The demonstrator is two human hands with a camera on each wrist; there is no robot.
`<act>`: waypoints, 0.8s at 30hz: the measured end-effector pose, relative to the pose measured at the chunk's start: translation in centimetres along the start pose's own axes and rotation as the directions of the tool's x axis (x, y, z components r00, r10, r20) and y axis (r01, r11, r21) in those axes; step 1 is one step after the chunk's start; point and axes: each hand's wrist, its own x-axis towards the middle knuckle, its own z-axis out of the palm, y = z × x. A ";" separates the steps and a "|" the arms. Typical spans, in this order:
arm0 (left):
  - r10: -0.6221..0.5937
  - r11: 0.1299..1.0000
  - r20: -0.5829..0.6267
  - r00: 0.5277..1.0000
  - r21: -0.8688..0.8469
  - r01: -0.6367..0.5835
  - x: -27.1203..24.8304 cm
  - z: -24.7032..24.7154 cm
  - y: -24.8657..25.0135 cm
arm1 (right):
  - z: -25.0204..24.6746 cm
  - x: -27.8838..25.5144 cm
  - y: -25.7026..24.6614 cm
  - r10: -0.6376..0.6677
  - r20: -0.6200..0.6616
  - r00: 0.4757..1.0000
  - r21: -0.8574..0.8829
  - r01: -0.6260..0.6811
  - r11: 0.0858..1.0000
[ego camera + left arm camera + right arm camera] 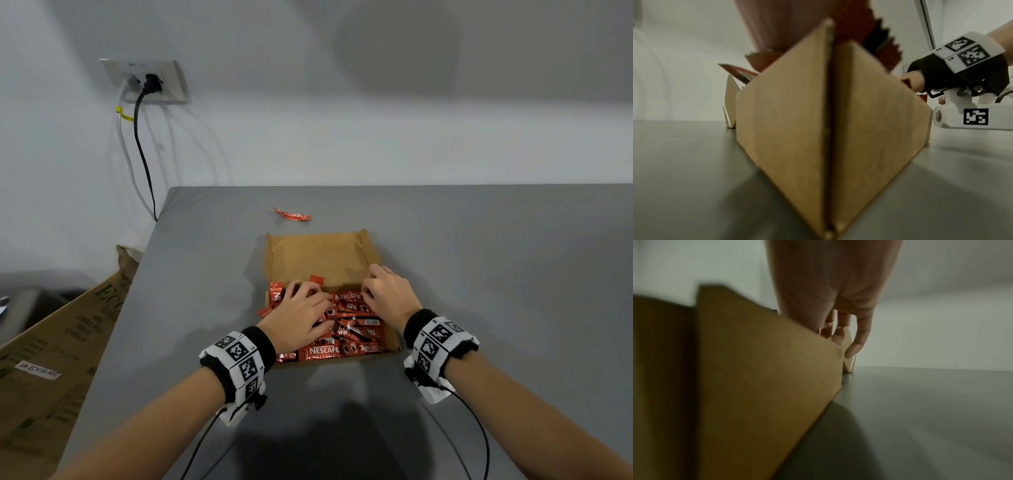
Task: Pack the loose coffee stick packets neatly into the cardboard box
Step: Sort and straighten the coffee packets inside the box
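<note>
Packets: we have the coffee stick packets (346, 329) heaped in the near half of the cardboard box (318, 255), lying at mixed angles under and between our fingers, a few poking over the left wall.
Left hand: our left hand (301, 313) lies spread flat on the heap, fingers wide and fairly straight, pressing rather than gripping; we judge this keeps the slippery sticks from sliding while we tidy them.
Right hand: our right hand (387, 294) sits at the box's right wall, fingers curled down among the packets; whether they pinch one we cannot tell.
Stray: one loose packet (292, 214) lies on the worktop (496, 260) well beyond our fingertips, past the box's far flap, not yet packed.
Box: its far half, ahead of our fingers, shows bare cardboard, likely the room we need for straightening rows.
Head view: only it shows the heap, the stray and both hands together.
Left wrist view: it shows the box's outer corner (830, 123) close up, with red packet edges (888, 48) rising above the rim.
Right wrist view: it shows the little finger (857, 344) reaching down outside the box wall (766, 369), near a flap.
</note>
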 end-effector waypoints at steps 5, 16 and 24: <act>0.001 1.000 -0.004 1.000 -0.008 -0.001 0.1 0.1 0.0 | 0.0 -0.1 0.4 0.007 0.007 1.000 -0.007 -0.007 1.000; 0.008 1.000 -0.006 1.000 -0.002 -0.008 0.0 0.1 0.0 | 0.0 -0.4 0.8 0.033 0.005 0.999 0.035 -0.033 0.999; 0.001 1.000 0.002 1.000 0.005 -0.001 0.0 0.1 0.0 | 0.7 -0.3 0.8 0.054 -0.065 0.996 0.031 -0.052 0.998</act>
